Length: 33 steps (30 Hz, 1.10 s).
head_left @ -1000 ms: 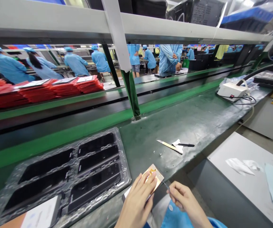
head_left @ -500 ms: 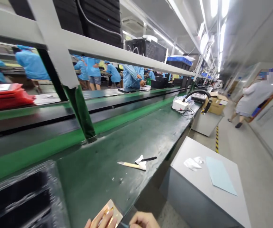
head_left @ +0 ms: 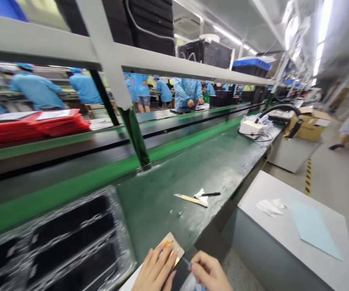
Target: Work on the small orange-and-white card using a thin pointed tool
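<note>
Copper-toned panel (head_left: 170,247) lies at bottom centre on the green worktop (head_left: 192,173), long axis toward upper right. My left hand (head_left: 156,271) presses flat on it, nearer; my right hand (head_left: 208,274) pinches a thin tool (head_left: 187,262) at its right edge.

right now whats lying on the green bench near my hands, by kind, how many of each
copper-coloured panel under the left hand: 1
clear blister tray with dark slots: 1
wooden-handled blade: 1
black pen: 1
crumpled white scrap: 1
thin tool, pinched in the right hand fingers: 1
total: 6
</note>
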Tool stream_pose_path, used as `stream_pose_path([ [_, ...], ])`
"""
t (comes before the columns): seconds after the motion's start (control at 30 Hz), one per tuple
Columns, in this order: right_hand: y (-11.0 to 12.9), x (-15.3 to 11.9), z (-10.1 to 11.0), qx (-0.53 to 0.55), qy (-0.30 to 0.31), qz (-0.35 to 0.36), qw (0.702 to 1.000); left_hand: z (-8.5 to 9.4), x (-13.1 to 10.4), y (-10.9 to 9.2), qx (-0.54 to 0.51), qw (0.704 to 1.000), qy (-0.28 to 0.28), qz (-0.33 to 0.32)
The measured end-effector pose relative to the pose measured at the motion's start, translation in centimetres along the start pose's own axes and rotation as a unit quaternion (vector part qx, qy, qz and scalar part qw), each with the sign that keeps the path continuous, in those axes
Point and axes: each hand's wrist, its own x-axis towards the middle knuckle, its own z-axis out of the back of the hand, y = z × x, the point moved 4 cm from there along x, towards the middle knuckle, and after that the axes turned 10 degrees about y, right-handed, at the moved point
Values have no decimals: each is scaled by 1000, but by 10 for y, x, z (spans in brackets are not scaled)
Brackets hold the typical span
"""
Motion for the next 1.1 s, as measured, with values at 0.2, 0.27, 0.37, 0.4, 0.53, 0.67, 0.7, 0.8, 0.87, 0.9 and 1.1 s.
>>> stream_pose_path([
  [0.2, -2, -6, -4, 13, 0, 6, 1000, 19, 11, -14, -55, 993, 49, 90],
  [0.27, 2, -6, -6, 18, 0, 3, 1000, 22, 12, -13, -78, 990, 51, 106],
  [0.37, 12, -6, -8, 15, 4, -10, 1000, 25, 13, -11, -104, 986, 55, 114],
  [0.4, 15, -6, -8, 14, 4, -12, 1000, 26, 14, -11, -113, 985, 56, 116],
  [0.53, 17, -7, -9, 19, -7, -11, 1000, 28, 16, -12, -137, 980, 64, 128],
  [0.67, 15, -9, -8, 17, -15, -5, 1000, 31, 18, -13, -133, 980, 64, 133],
  [0.7, 15, -9, -8, 17, -12, -9, 1000, 32, 18, -13, -132, 980, 63, 134],
  [0.8, 17, -8, -9, 16, -5, -25, 1000, 33, 18, -13, -133, 979, 61, 139],
  [0.87, 17, -7, -9, 15, -4, -28, 999, 33, 18, -13, -135, 979, 60, 139],
  [0.9, 17, -6, -10, 14, -6, -28, 1000, 32, 18, -13, -136, 979, 61, 139],
  [1.1, 14, -6, -11, 35, -17, -23, 999, 33, 18, -13, -133, 979, 69, 139],
])
